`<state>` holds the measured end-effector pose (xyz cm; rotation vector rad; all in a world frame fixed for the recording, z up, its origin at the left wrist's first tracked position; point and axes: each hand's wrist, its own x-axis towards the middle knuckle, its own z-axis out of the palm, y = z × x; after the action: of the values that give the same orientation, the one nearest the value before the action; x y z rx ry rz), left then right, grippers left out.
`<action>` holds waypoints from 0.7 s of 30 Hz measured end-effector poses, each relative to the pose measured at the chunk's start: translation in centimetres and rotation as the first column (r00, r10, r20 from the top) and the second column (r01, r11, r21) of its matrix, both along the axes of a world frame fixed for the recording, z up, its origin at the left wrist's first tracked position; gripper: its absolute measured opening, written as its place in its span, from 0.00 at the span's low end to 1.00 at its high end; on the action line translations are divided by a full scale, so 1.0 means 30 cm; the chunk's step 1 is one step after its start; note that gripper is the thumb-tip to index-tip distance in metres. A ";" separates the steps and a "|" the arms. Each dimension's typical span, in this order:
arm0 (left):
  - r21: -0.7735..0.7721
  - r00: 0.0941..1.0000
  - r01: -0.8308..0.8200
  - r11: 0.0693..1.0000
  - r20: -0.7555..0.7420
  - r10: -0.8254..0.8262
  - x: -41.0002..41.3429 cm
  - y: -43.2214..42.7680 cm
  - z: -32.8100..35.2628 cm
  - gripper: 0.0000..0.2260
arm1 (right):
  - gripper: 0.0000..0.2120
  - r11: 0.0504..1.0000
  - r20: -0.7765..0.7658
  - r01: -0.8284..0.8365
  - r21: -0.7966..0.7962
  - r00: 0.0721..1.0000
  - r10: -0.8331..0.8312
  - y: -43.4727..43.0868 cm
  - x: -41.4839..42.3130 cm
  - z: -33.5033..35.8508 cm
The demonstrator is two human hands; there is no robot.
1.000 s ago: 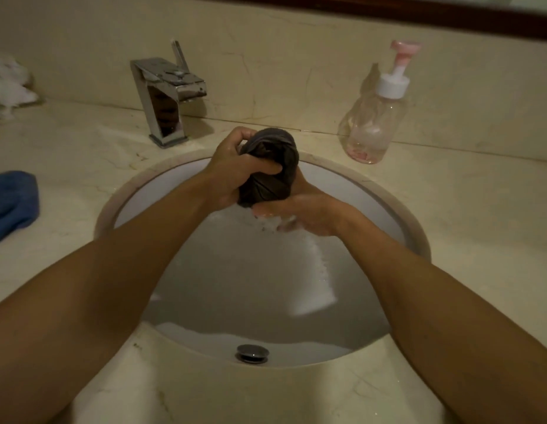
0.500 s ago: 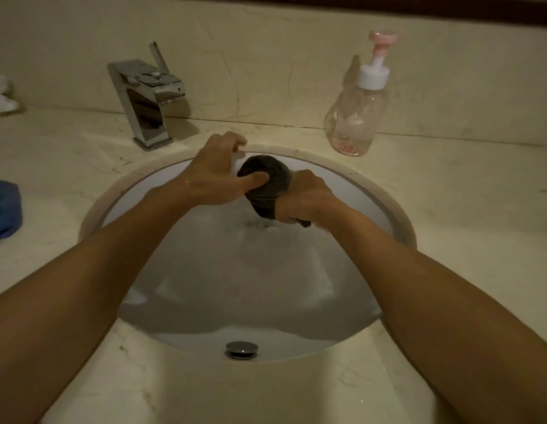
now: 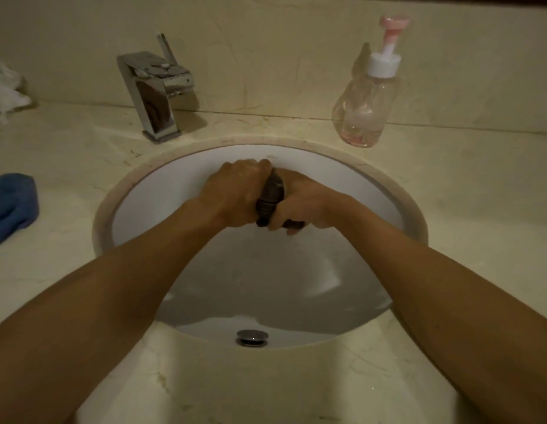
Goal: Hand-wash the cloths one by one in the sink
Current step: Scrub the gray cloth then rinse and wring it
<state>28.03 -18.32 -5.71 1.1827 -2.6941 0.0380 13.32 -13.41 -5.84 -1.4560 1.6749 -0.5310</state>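
White cloth [image 3: 4,93]: a crumpled white lump on the counter [image 3: 480,209], at the far left by the wall. Only part of it shows.

Blue cloth [image 3: 12,206]: a soft blue heap on the counter, left of the sink and well apart from the hands.

Tap [image 3: 155,93]: shiny, square metal. It stands behind the sink, toward the left, with its thin lever pointing up.

Sink [image 3: 162,203]: a round white bowl set down into the pale stone counter.

Left hand [image 3: 235,191]: its fingers are curled tight round the left side of the dark cloth. The back of the hand faces up and looks wet.

Dark cloth [image 3: 270,197]: dark brown or black, squeezed into a small, tight, wrinkled roll. It is held up over the back part of the sink, between the two hands. Only a thin strip of it shows.

Right hand [image 3: 305,206]: it grips the right side of the dark cloth, thumb and fingers wrapped round it. A bit of cloth pokes out under the fingers.

Plug [image 3: 252,337]: a round metal plug at the bottom of the sink, near the front.

Soap bottle [image 3: 367,99]: see-through, with a white and pink pump and a little pink liquid at the bottom. It stands upright behind the sink on the right.
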 end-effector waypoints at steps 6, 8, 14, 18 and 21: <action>0.067 0.986 -0.132 0.989 0.112 0.124 -0.012 -0.004 -0.007 0.29 | 0.40 0.985 -0.520 -0.088 -0.149 0.854 -0.002 -0.014 0.048 -0.025; 0.143 0.979 -0.183 0.973 0.118 0.167 -0.019 -0.006 -0.007 0.25 | 0.38 0.978 -0.565 -0.105 -0.182 0.825 -0.016 -0.015 0.037 -0.034; 0.414 0.970 -0.225 0.882 0.014 0.241 -0.039 -0.023 -0.008 0.08 | 0.27 0.870 -0.714 -0.331 -0.365 0.700 -0.034 -0.025 0.027 -0.038; 0.601 0.955 -0.250 0.759 0.022 0.297 -0.026 -0.037 -0.009 0.06 | 0.26 0.794 -0.764 -0.448 -0.411 0.644 -0.032 -0.026 0.017 -0.056; 0.730 0.932 -0.088 0.678 -0.179 0.314 0.016 -0.041 0.011 0.11 | 0.37 0.754 -0.785 -0.497 -0.430 0.619 -0.039 -0.022 0.027 -0.058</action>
<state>28.52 -19.56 -5.38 1.5163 -2.3185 -1.1668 14.13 -14.07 -7.57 -2.6612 1.9473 -0.3193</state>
